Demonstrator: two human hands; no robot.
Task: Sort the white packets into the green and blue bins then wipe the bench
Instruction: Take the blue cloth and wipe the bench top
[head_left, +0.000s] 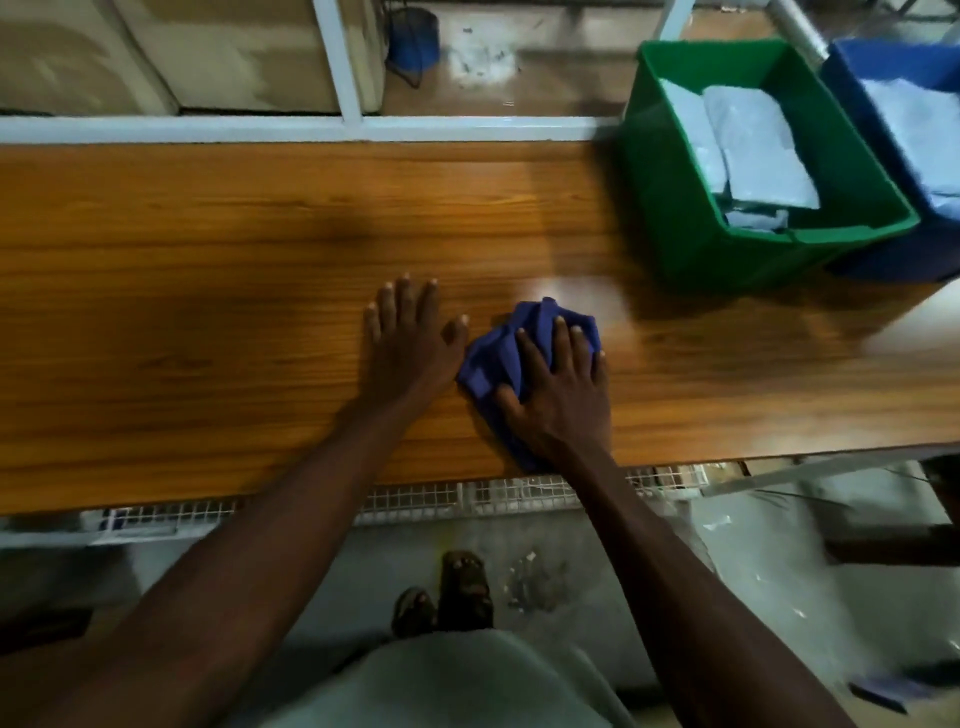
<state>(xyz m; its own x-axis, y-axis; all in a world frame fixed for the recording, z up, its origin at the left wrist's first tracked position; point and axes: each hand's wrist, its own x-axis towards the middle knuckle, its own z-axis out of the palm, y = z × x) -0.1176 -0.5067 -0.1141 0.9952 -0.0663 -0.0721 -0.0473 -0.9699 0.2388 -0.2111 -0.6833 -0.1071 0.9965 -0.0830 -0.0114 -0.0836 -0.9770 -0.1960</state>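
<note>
- White packets (756, 150) lie stacked inside the green bin (670, 208) at the far right of the tabletop (208, 312); more fill the blue bin (852, 93) just beside it.
- Right hand (558, 387) presses flat, fingers spread, on a crumpled blue cloth (493, 358) near the front edge.
- Left hand (410, 348) rests released, palm down, just left of the cloth.

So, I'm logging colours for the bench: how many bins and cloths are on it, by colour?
Green bin: 1
Blue bin: 1
Blue cloth under the right hand: 1
Total: 3
</note>
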